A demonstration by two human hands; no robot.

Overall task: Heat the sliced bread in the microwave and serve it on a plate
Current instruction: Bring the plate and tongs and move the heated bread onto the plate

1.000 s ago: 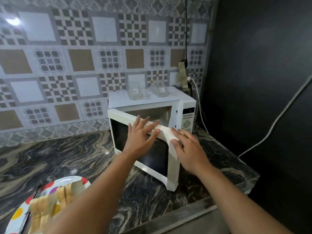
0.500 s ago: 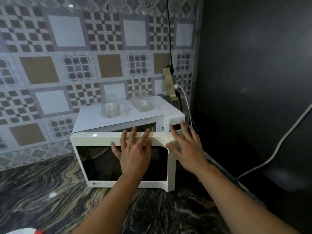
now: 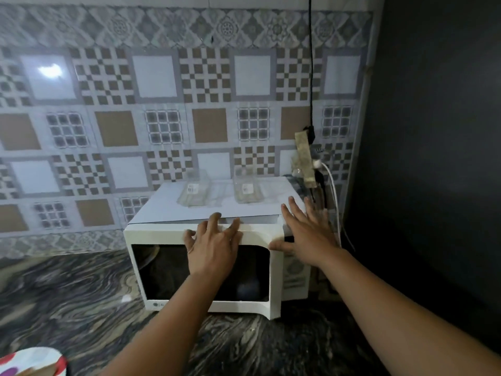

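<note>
White microwave (image 3: 206, 270), door nearly closed

The plate (image 3: 32, 360) is cut off at the bottom-left corner (any bread on it is out of view); the left hand (image 3: 212, 248) hides part of the microwave (image 3: 173, 234) door, whose dark window reveals nothing inside

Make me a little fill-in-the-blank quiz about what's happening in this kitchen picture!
1. Both hands press on the door of the white ____.
2. The left hand lies over the door's dark ____.
3. Two clear containers sit on ____ of the appliance.
4. The right hand has its fingers ____.

Missing words: microwave; window; top; spread
</note>
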